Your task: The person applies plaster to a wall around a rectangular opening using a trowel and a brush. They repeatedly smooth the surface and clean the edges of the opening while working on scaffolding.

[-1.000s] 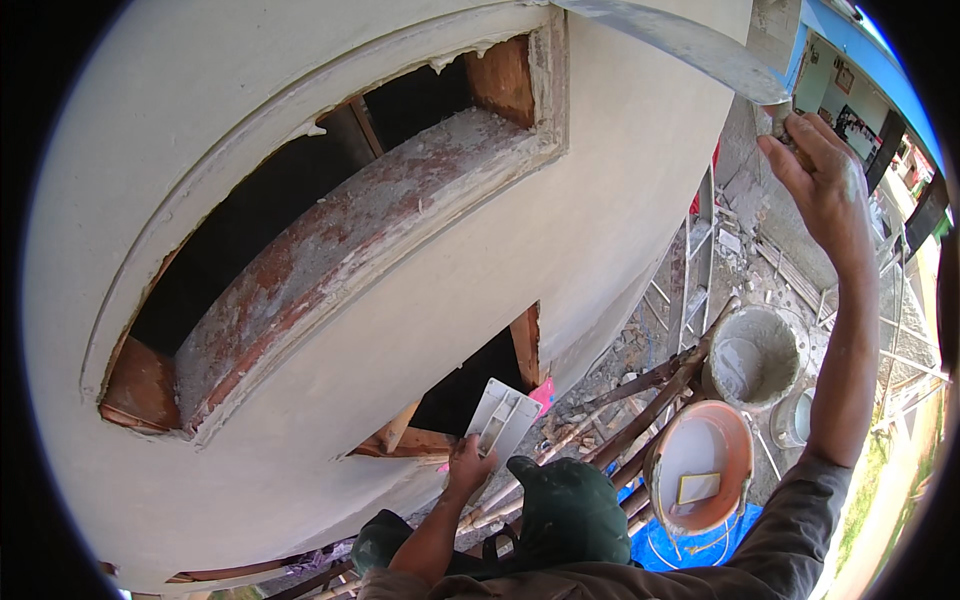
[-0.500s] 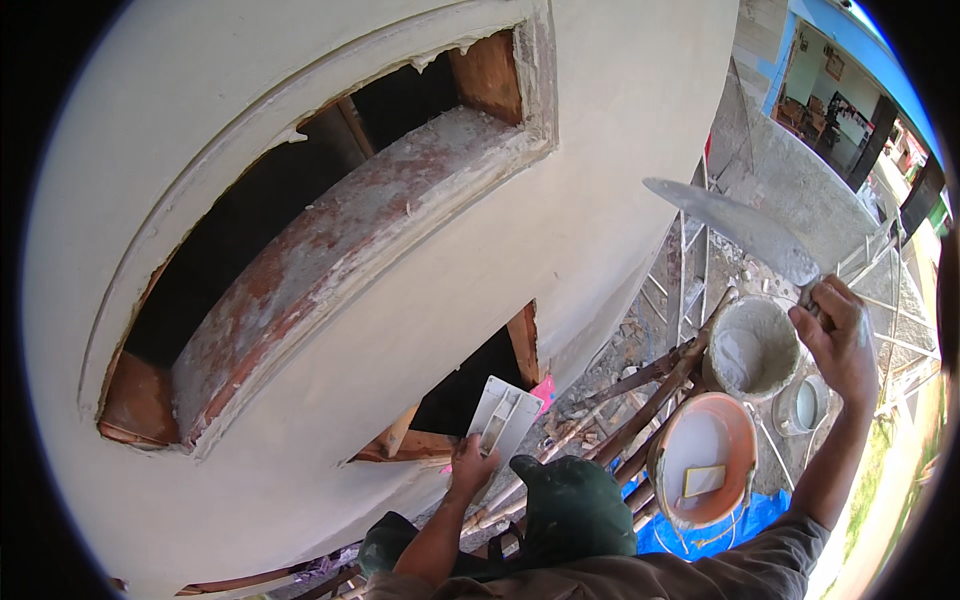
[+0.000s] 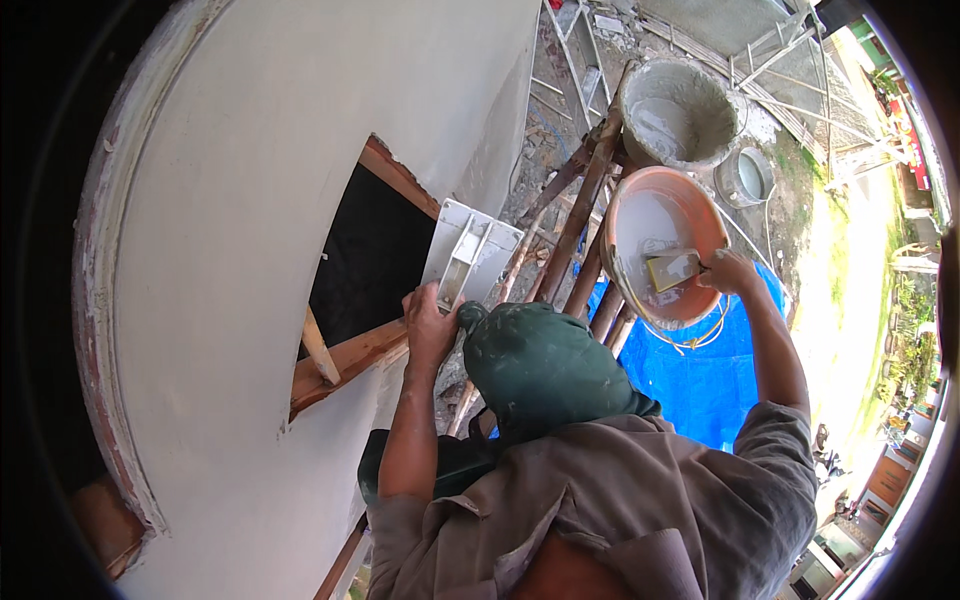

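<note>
The left hand (image 3: 430, 322) is closed on one white float (image 3: 498, 252), thumb and fingers at the near end of its handle; the board sits just beside the square opening (image 3: 370, 250) in the pale wall (image 3: 230, 330), its left edge crossing the opening's corner in view. Whether it touches the wall, I cannot tell. Between the float and the orange tub (image 3: 714, 225) lies a gap crossed by several wooden poles (image 3: 588, 205).

The right hand (image 3: 735, 275) is over the tub's right rim, fingers bent and pointing inward, at the edge of one yellow-edged block (image 3: 672, 268) in the whitish liquid. Its fingertips are too small and dark to make out, so I cannot tell how far they are closed or what they grip. The near side of the block blends into the liquid.

Three containers stand in a group: the tub, a grey bucket (image 3: 703, 95) just beyond it, and a smaller pail (image 3: 748, 175) to the right. A blue sheet (image 3: 670, 385) spreads below, partly covered by the right forearm. A dark green cap (image 3: 545, 365) hides what is directly beneath it. Three timbers show around the opening, whose inside is black; a ladder (image 3: 580, 60) is cut off at the upper edge.
</note>
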Action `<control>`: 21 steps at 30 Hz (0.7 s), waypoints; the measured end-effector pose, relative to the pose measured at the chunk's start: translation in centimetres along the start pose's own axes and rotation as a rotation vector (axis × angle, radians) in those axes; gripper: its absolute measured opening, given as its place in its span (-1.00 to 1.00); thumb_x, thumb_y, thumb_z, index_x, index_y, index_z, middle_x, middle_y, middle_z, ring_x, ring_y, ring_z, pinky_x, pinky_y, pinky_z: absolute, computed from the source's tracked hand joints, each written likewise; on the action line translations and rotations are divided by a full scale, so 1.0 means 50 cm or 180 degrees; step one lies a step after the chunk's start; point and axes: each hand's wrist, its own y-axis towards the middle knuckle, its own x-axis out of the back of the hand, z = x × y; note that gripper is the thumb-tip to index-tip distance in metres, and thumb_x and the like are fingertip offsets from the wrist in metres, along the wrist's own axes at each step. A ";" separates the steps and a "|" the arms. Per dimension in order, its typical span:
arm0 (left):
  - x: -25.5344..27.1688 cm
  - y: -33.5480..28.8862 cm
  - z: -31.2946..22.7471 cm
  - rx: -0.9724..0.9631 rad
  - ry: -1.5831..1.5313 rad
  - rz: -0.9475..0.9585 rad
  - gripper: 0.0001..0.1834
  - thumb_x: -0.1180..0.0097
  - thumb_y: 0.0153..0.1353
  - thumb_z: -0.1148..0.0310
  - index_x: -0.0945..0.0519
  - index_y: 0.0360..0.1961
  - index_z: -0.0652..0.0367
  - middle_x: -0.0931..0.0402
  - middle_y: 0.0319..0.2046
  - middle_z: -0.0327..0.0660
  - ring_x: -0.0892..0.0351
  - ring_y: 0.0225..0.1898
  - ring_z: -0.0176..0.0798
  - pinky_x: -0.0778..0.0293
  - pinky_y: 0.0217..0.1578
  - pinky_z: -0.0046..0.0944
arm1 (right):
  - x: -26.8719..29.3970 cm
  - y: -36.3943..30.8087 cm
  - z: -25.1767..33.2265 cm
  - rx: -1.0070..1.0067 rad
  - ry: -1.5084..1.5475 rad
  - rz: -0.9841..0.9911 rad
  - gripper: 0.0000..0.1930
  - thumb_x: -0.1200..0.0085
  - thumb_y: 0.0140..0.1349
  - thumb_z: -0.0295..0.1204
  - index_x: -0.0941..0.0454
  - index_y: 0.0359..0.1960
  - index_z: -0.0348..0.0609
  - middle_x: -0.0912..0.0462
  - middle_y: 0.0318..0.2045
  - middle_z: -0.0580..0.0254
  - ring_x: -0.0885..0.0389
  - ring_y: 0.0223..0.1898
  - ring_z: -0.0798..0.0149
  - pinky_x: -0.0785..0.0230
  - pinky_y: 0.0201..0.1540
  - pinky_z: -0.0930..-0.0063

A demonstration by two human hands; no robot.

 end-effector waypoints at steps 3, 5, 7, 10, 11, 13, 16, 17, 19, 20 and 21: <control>0.009 0.017 -0.028 -0.0323 0.0070 -0.0165 -0.60 -0.27 0.06 0.22 -0.51 -0.16 0.23 -0.54 -0.23 0.00 -0.47 -0.11 0.08 -0.27 0.01 -0.01 | 0.003 0.074 0.040 0.0283 0.0559 -0.0886 -0.61 0.03 0.21 -0.08 -0.63 -0.12 -0.06 -0.65 -0.14 -0.01 -0.60 -0.05 -0.06 -0.40 0.03 0.09; 0.009 0.026 -0.036 -0.0431 0.0073 -0.0162 -0.61 -0.28 0.04 0.23 -0.52 -0.16 0.22 -0.55 -0.24 -0.01 -0.49 -0.12 0.05 -0.27 0.01 -0.02 | -0.005 0.137 0.077 0.0593 0.1224 -0.1658 -0.60 0.16 0.31 -0.12 -0.59 -0.05 -0.07 -0.63 -0.10 -0.07 -0.58 -0.02 -0.11 -0.35 0.10 0.05; 0.007 0.031 -0.037 -0.0457 0.0081 -0.0101 -0.61 -0.29 0.02 0.26 -0.53 -0.16 0.21 -0.55 -0.25 -0.02 -0.50 -0.12 0.03 -0.27 0.00 -0.03 | -0.035 0.212 0.133 0.0355 0.0886 -0.1937 -0.59 0.14 0.30 -0.10 -0.58 -0.06 -0.11 -0.61 -0.10 -0.14 -0.56 -0.02 -0.18 -0.36 0.10 0.04; 0.003 0.035 -0.029 -0.0464 0.0232 0.0075 -0.60 -0.31 -0.02 0.24 -0.52 -0.17 0.19 -0.56 -0.28 -0.03 -0.51 -0.13 0.01 -0.26 -0.01 -0.05 | -0.077 0.295 0.183 -0.0073 0.1092 -0.0848 -0.57 0.16 0.27 -0.09 -0.56 -0.07 -0.13 -0.58 -0.11 -0.28 -0.54 -0.04 -0.28 -0.35 0.09 -0.08; 0.003 0.040 -0.024 -0.0437 0.0254 0.0158 -0.59 -0.31 -0.03 0.24 -0.51 -0.17 0.19 -0.56 -0.29 -0.04 -0.51 -0.13 0.01 -0.27 -0.02 -0.05 | -0.083 0.304 0.185 -0.0184 0.0921 -0.0981 -0.56 0.18 0.25 -0.09 -0.59 -0.10 -0.13 -0.59 -0.12 -0.28 -0.56 -0.04 -0.23 -0.40 0.04 -0.05; -0.001 0.042 -0.020 -0.0617 0.0282 0.0265 -0.58 -0.32 -0.04 0.25 -0.49 -0.17 0.16 -0.56 -0.29 -0.02 -0.51 -0.10 0.03 -0.26 -0.02 -0.03 | -0.075 0.297 0.178 -0.0577 0.1681 -0.1826 -0.60 0.11 0.21 -0.13 -0.63 -0.25 -0.19 -0.63 -0.24 -0.26 -0.59 -0.12 -0.25 -0.41 -0.01 -0.05; -0.028 0.060 -0.014 -0.0823 0.0152 0.0600 -0.62 -0.23 0.02 0.31 -0.46 -0.13 0.14 -0.56 -0.26 -0.01 -0.50 -0.08 0.06 -0.25 -0.01 0.05 | -0.005 0.238 0.166 0.0169 0.2233 -0.1938 -0.69 -0.04 0.15 -0.26 -0.57 -0.50 -0.33 -0.62 -0.54 -0.11 -0.62 -0.47 -0.08 -0.49 -0.32 0.09; -0.038 0.065 -0.011 -0.0912 0.0056 0.0607 -0.63 -0.22 0.03 0.30 -0.45 -0.14 0.14 -0.56 -0.26 0.01 -0.51 -0.08 0.08 -0.25 -0.02 0.07 | 0.043 0.217 0.169 0.0351 0.2972 -0.1498 -0.70 -0.04 0.16 -0.28 -0.55 -0.54 -0.32 -0.59 -0.59 0.01 -0.59 -0.55 0.08 -0.46 -0.45 0.20; -0.056 0.063 0.001 -0.0891 0.0098 0.0545 -0.63 -0.21 0.04 0.27 -0.44 -0.15 0.15 -0.56 -0.27 0.00 -0.52 -0.10 0.08 -0.26 -0.03 0.06 | 0.151 0.154 0.185 0.0598 0.3854 -0.1102 -0.69 -0.03 0.20 -0.29 -0.51 -0.60 -0.27 -0.52 -0.67 0.20 -0.49 -0.68 0.33 -0.37 -0.64 0.43; -0.062 0.058 0.008 -0.0900 0.0108 0.0509 -0.63 -0.21 0.05 0.25 -0.44 -0.15 0.15 -0.56 -0.28 0.00 -0.52 -0.11 0.08 -0.26 -0.04 0.05 | 0.219 0.118 0.200 0.0849 0.4148 -0.1341 -0.68 -0.01 0.23 -0.30 -0.49 -0.62 -0.23 -0.48 -0.70 0.27 -0.43 -0.73 0.42 -0.30 -0.72 0.55; -0.066 0.050 0.016 -0.0733 0.0116 0.0537 -0.63 -0.21 0.05 0.24 -0.44 -0.16 0.15 -0.56 -0.28 0.00 -0.53 -0.11 0.08 -0.26 -0.04 0.05 | 0.295 0.075 0.214 0.1868 0.4419 -0.1435 -0.71 0.00 0.25 -0.32 -0.51 -0.55 -0.27 -0.52 -0.65 0.26 -0.45 -0.69 0.43 -0.32 -0.68 0.51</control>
